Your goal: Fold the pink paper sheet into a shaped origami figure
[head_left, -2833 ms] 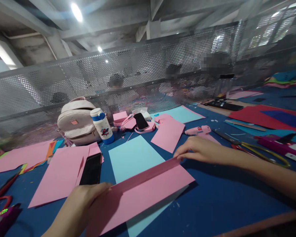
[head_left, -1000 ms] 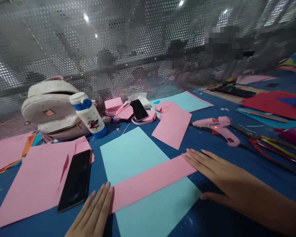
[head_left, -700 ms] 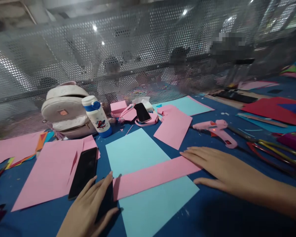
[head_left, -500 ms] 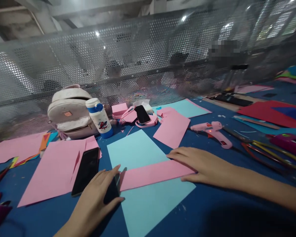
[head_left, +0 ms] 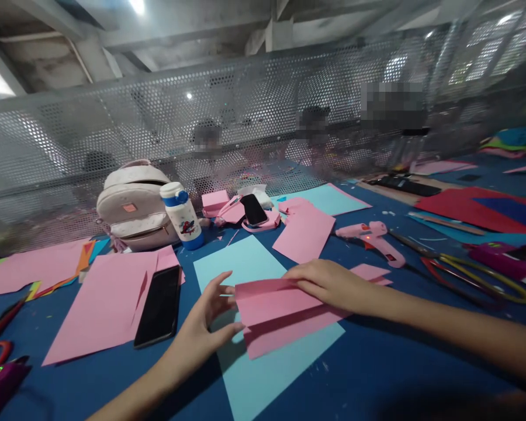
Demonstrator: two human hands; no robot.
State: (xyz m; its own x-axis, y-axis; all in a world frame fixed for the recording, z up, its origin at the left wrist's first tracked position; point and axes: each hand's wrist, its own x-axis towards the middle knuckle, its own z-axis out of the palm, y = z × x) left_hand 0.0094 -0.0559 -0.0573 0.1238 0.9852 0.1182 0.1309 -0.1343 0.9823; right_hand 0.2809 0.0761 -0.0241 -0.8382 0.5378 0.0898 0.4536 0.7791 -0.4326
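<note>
A folded pink paper strip is partly opened along its creases above a light blue sheet. My right hand is closed over its upper edge, fingers bent on the paper. At the strip's left end is my left hand, thumb and fingers apart, the thumb tip close to the lower corner. Whether that thumb touches the paper I cannot tell. The strip's right end shows beyond my right wrist. A black phone lies left of my left hand, on a large pink sheet.
A pink glue gun and long scissors lie to the right. Behind stand a white bottle and a pale backpack. Red paper is at the far right. A perforated metal screen spans the back.
The flat pink strip has been lifted and its folds have spread apart. My right hand has closed on its top edge, and my left hand has moved up and right. The camera view has tilted up.
</note>
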